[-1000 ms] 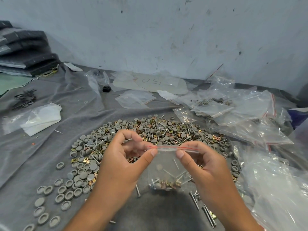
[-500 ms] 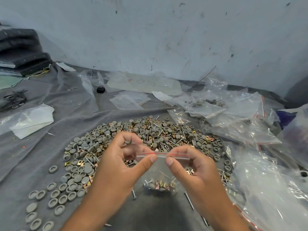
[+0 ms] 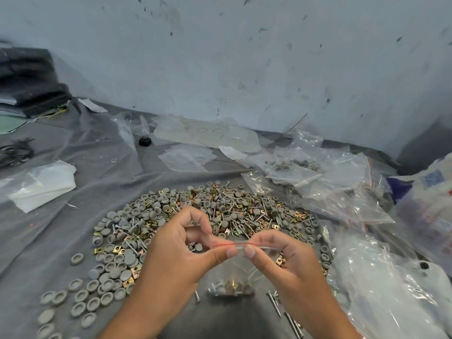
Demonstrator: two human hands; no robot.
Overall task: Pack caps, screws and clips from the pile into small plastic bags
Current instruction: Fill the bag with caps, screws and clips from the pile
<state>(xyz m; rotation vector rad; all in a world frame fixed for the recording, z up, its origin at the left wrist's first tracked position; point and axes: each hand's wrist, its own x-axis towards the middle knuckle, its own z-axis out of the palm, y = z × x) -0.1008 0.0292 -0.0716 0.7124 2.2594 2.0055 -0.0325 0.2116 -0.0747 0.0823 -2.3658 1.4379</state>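
Head view: I judge step as sealing filled bag (image 3: 234, 272); parts sit in its bottom, pile (image 3: 195, 216) behind on worktop (image 3: 73, 241). Left hand (image 3: 176, 253) pinches red zip strip (image 3: 232, 244) thumb to finger; right hand (image 3: 283, 258) pinches same strip just beside. Next I'd press along strip to far edge, then set bag with packed bags (image 3: 318, 177).

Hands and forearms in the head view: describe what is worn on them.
Nothing is worn. The left hand and the right hand are bare, with no gloves, rings, watch or wristband showing. Both forearms are bare down to the bottom edge of the picture, with no sleeve in view. The fingernails are short and unpainted.
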